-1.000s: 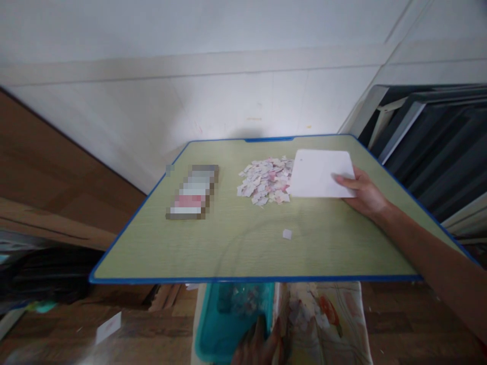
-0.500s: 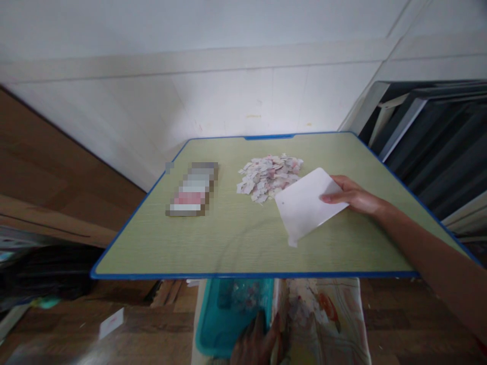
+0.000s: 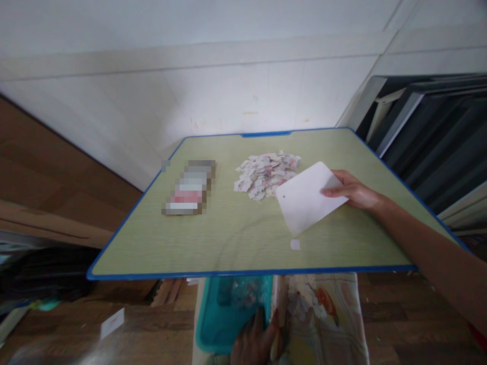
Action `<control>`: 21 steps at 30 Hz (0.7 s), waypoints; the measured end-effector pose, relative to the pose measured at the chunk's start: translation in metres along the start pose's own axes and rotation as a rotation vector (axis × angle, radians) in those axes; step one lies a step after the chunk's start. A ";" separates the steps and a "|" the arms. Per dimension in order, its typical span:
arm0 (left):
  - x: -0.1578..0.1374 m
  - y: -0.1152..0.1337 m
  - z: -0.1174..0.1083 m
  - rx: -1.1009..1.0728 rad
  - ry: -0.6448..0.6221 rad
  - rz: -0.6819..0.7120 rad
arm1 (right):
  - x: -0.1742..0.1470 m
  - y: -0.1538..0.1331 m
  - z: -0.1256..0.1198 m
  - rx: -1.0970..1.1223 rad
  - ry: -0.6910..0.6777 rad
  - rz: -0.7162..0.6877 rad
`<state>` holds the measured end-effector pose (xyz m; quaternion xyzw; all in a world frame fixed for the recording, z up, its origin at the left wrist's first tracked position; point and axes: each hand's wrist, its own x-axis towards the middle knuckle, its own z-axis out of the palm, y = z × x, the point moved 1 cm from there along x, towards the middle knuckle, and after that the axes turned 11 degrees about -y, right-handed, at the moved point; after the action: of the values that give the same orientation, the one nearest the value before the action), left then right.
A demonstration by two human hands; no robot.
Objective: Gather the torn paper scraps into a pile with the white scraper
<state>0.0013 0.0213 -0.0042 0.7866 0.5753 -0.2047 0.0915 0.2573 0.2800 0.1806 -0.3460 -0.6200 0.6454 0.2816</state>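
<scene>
My right hand (image 3: 352, 190) grips a thin white board (image 3: 308, 200) by its right end, thumb on top. The board has rounded corners and a small hole near its left corner. It is tilted just right of a pile of small torn paper pieces (image 3: 262, 177) and overlaps the pile's edge in view. A single paper scrap (image 3: 295, 245) lies below the board's lower corner. Under the table's near edge, my left hand (image 3: 253, 340) holds the rim of a teal plastic container (image 3: 216, 324), fingers over the rim. Paper bits show in the container.
The pale green table (image 3: 182, 248) has a blue edge. A pixelated rectangular item (image 3: 188, 187) lies on its left side. Cloth (image 3: 323, 324) with scraps on it is beside the container. Dark panels (image 3: 437, 121) lean at right; a brown board (image 3: 57, 167) stands at left.
The white board has lifted slightly away from the small scrap, which now lies apart from its lower corner. The view has shifted a little; my left hand stays at the container.
</scene>
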 end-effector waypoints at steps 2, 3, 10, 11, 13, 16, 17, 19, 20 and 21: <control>0.000 0.000 0.001 0.001 -0.006 -0.007 | 0.000 0.000 0.001 0.022 0.008 -0.005; 0.000 0.001 0.002 0.003 -0.001 -0.012 | -0.001 -0.001 0.001 0.019 0.002 0.000; 0.001 -0.001 0.001 0.000 0.001 -0.002 | -0.002 -0.005 0.000 -0.144 -0.076 0.050; 0.001 -0.001 0.002 -0.002 -0.021 -0.003 | -0.002 -0.005 0.000 -0.158 -0.086 0.054; 0.002 0.000 0.003 -0.009 -0.076 -0.009 | -0.003 -0.007 0.001 -0.169 -0.113 0.062; 0.002 0.002 0.003 -0.013 -0.124 -0.011 | -0.006 -0.009 0.005 -0.166 -0.183 0.092; 0.002 0.002 0.003 -0.008 -0.115 -0.011 | -0.007 -0.009 0.006 -0.159 -0.212 0.106; 0.001 0.001 0.002 0.008 -0.072 -0.015 | -0.008 -0.010 0.009 -0.140 -0.259 0.125; 0.001 0.001 0.001 0.015 -0.049 -0.015 | -0.009 -0.010 0.010 -0.130 -0.275 0.129; 0.000 0.001 0.001 0.020 -0.028 -0.011 | -0.009 -0.010 0.011 -0.122 -0.284 0.130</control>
<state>0.0016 0.0207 -0.0054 0.7813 0.5761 -0.2221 0.0906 0.2529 0.2670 0.1914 -0.3072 -0.6678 0.6659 0.1273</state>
